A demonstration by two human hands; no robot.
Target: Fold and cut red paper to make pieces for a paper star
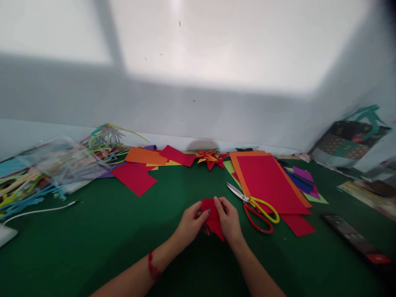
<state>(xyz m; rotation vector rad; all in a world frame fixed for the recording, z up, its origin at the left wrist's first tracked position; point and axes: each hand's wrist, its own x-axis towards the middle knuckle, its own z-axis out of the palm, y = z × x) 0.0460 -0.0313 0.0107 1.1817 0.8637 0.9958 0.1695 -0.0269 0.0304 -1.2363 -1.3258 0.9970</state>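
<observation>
Between my two hands is a folded piece of red paper (213, 214), held just above the green table, with a pointed corner hanging down toward me. My left hand (192, 220) pinches its left edge, thumb on top and fingers underneath. On the right edge, my right hand (228, 218) grips it with the thumb near the top corner; its other fingers are partly hidden behind the paper. Close by on the right lie scissors (252, 203) with one yellow and one red handle, blades slightly apart.
Red sheets (269, 181) lie over orange ones at right, near a phone (355, 239). Folded paper stars (212, 159) sit by the wall. Loose red paper (134, 178), coloured strips (27, 189) and a white cable (40, 211) are left. A patterned bag (349, 140) stands far right.
</observation>
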